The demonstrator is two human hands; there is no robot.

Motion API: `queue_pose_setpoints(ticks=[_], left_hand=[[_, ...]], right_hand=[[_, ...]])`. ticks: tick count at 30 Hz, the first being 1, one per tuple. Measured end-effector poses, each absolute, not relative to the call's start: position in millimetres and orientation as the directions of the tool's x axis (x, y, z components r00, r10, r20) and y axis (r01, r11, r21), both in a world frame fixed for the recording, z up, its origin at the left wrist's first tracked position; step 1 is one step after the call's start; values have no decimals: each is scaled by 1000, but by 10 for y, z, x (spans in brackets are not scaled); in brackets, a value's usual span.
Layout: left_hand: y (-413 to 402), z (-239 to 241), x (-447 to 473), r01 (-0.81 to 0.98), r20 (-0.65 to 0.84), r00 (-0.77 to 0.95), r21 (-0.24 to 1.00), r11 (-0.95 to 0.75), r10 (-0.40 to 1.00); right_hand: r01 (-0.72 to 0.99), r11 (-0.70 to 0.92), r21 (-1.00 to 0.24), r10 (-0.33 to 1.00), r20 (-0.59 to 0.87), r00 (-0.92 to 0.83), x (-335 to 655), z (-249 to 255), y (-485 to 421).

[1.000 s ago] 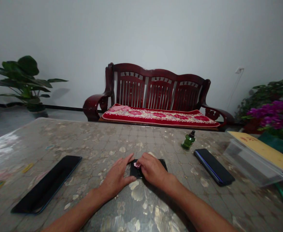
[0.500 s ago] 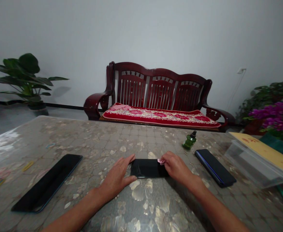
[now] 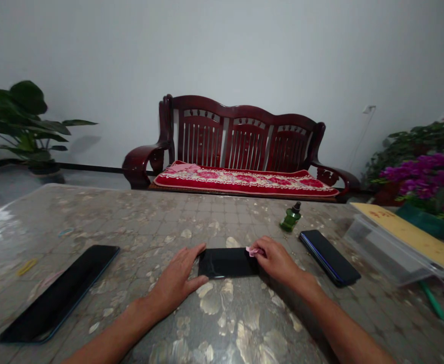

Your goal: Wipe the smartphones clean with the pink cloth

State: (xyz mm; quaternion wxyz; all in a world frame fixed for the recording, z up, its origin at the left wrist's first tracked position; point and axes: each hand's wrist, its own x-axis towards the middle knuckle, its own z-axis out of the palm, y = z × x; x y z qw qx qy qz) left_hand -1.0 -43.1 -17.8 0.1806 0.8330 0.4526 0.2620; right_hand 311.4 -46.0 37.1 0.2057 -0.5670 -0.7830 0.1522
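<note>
A black smartphone (image 3: pixel 225 263) lies flat and sideways on the table in front of me, its dark screen up. My left hand (image 3: pixel 178 275) grips its left end, thumb on the near edge and fingers on the far edge. In my right hand (image 3: pixel 273 258) a small pink cloth (image 3: pixel 253 251) is pinched, resting on the right end of the screen. Part of the cloth and the phone's right edge are hidden by those fingers.
A tablet-like black device (image 3: pixel 60 293) lies at left, another phone (image 3: pixel 330 258) at right. Behind that phone stands a green spray bottle (image 3: pixel 291 217). A clear plastic box (image 3: pixel 385 253) with a yellow board (image 3: pixel 411 232) sits at far right. Beyond the patterned table (image 3: pixel 149 212) is a wooden bench (image 3: pixel 245 136).
The whole view has shifted slightly, so most things sit farther left. Against the phone, my right hand with the pink cloth has slid a little toward its right end. My left hand keeps its grip.
</note>
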Motion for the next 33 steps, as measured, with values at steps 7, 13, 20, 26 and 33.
queue_pose_setpoints(ticks=[7,13,20,26,33], left_hand=[[-436,-141,-8,649,283,466,535,-541,838],[-441,-120,24,649,295,452,540,-537,842],[-438,-147,10,633,273,462,565,-529,844],[-420,-176,-16,623,255,463,588,-516,849],[-428,-178,-6,593,296,450,606,-530,842]], right_hand=[[732,261,-629,953,46,-300,3180,371,-636],[817,298,-494,953,113,-280,3077,411,-653],[749,508,-425,855,146,-497,2698,437,-754],[682,586,-437,792,132,-596,2679,454,-758],[678,626,-386,767,144,-625,2682,429,-794]])
